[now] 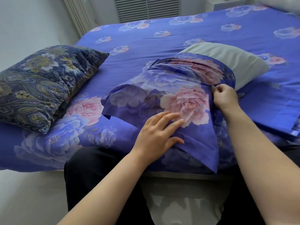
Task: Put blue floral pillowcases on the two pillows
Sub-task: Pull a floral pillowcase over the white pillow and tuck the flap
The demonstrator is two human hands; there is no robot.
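Bed [146, 46] holds white pillow [227, 59] half inside blue floral pillowcase [170, 95]; right hand [225, 96] pinches its bunched edge, left hand [155, 135] lies flat on it. Next: pull farther. Paisley pillow [45, 82] uncased.

Bed sheet [146, 44] is blue-violet with pale blue and pink peonies, big blooms near the front edge, smaller ones farther back; it covers the whole mattress. Folded blue fabric [267, 114] lies flat on the sheet at the right, its layered edges showing at the near corner. Louvred vent panel [146, 8] sits in the wall behind the bed; white ribbed radiator [78, 15] stands left of it. Walls are plain white. Black trousers [90, 176] press against the bed's front edge. Pale floor [29, 200] at lower left. A white object at top right is too cropped to identify.
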